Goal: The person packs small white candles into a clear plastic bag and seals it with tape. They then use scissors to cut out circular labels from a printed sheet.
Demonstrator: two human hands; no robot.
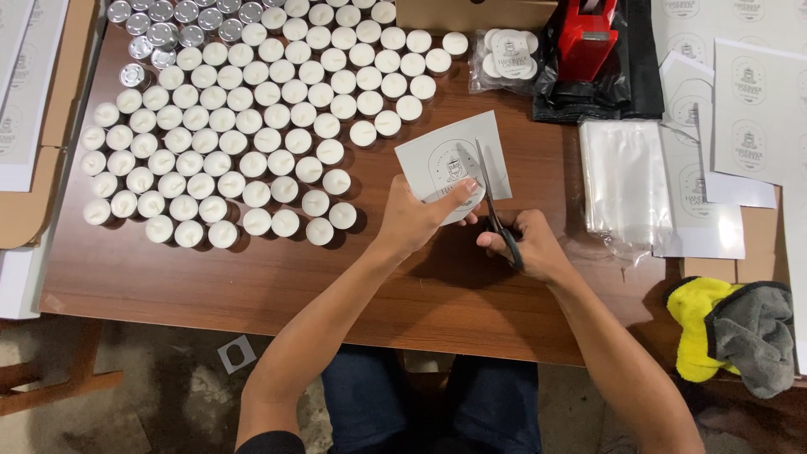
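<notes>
My left hand (418, 220) pinches the lower edge of a pale grey printed paper square (445, 160) held over the brown table (252, 277). My right hand (528, 245) grips black-handled scissors (490, 197), whose blades reach up into the paper near its round printed emblem. Both forearms come in from the bottom of the view.
Several white tealight candles (252, 126) cover the table's left and middle. A clear bag of candles (504, 57), a red tape dispenser (588, 34), black bags, a stack of clear bags (622, 181) and printed sheets (740, 109) lie to the right. Yellow and grey cloths (731, 332) sit at the right edge.
</notes>
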